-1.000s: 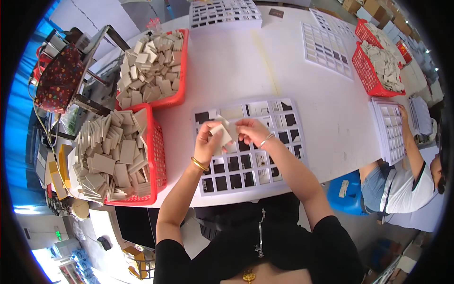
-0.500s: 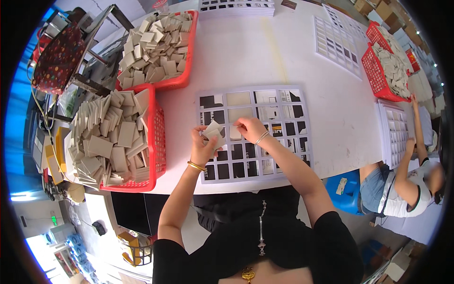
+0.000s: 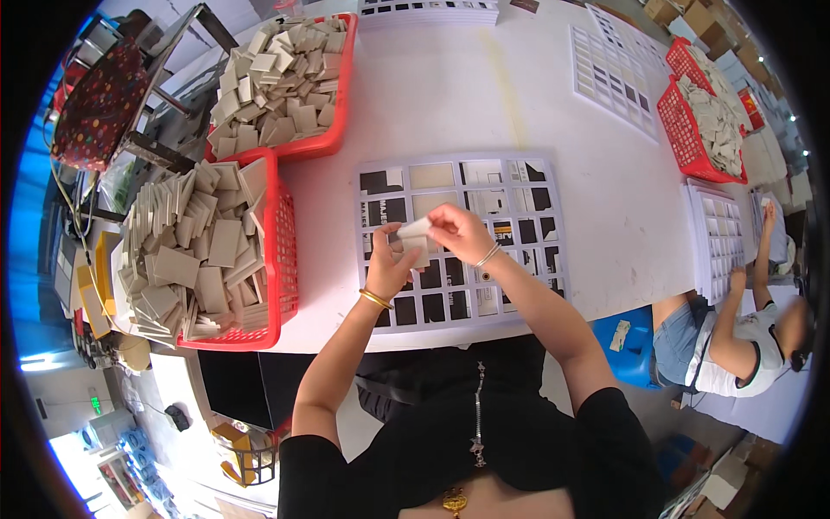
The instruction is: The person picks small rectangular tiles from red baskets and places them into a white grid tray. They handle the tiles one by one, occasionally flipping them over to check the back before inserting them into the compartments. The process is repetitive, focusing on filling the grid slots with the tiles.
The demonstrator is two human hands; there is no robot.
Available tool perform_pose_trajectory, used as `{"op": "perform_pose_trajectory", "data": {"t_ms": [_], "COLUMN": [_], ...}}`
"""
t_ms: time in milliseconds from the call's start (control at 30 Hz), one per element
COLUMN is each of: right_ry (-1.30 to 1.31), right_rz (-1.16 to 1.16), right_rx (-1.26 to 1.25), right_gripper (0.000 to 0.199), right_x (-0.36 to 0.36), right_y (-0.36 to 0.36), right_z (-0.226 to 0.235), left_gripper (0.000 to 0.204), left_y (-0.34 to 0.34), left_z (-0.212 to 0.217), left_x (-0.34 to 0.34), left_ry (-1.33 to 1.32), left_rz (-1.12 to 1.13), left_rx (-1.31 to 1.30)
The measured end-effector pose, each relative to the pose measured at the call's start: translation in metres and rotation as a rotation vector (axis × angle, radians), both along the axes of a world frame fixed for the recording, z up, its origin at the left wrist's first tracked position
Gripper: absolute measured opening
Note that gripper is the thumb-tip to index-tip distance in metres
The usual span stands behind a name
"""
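My left hand is closed around a few flat off-white rectangular pieces. My right hand pinches one such piece at its edge, just above those in the left. Both hands hover over a white grid frame lying on the table. Most of its compartments show black or white printed surfaces underneath. Two upper ones in the second column hold plain off-white pieces. My hands hide some middle compartments.
Two red baskets heaped with off-white pieces stand at the left. More grid frames lie far right, near other red baskets. A stack of frames sits by a co-worker at right. Another stack is at the back.
My right hand has moved left from the second-column compartments to the pieces in my left hand and now grips one. My left hand has shifted slightly right.
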State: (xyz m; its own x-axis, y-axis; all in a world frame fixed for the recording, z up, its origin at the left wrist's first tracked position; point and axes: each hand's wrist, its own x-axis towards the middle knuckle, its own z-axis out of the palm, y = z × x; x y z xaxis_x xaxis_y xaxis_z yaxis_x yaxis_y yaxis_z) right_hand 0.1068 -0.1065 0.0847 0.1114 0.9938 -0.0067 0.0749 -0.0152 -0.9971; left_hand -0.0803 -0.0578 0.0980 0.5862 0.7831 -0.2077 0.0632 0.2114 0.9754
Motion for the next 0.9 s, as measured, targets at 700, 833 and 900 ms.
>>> {"op": "perform_pose_trajectory", "data": {"t_ms": [700, 833, 900], "right_ry": [-0.735, -0.93, -1.027], "right_rz": [-0.013, -0.078, -0.088], "right_rx": [0.057, 0.034, 0.092], "right_gripper": [0.012, 0.013, 0.013], "right_x": [0.041, 0.029, 0.027], "right_y": [-0.004, -0.01, -0.012], "right_z": [-0.023, -0.02, -0.021], "left_gripper": [0.012, 0.012, 0.015], "left_y": [-0.002, -0.005, -0.008], "left_z": [-0.019, -0.02, -0.019], "left_x": [0.001, -0.003, -0.003], "left_ry": [0.681, 0.641, 0.637], "left_rz": [-0.197, -0.328, -0.336], "left_rx": [0.699, 0.691, 0.826]}}
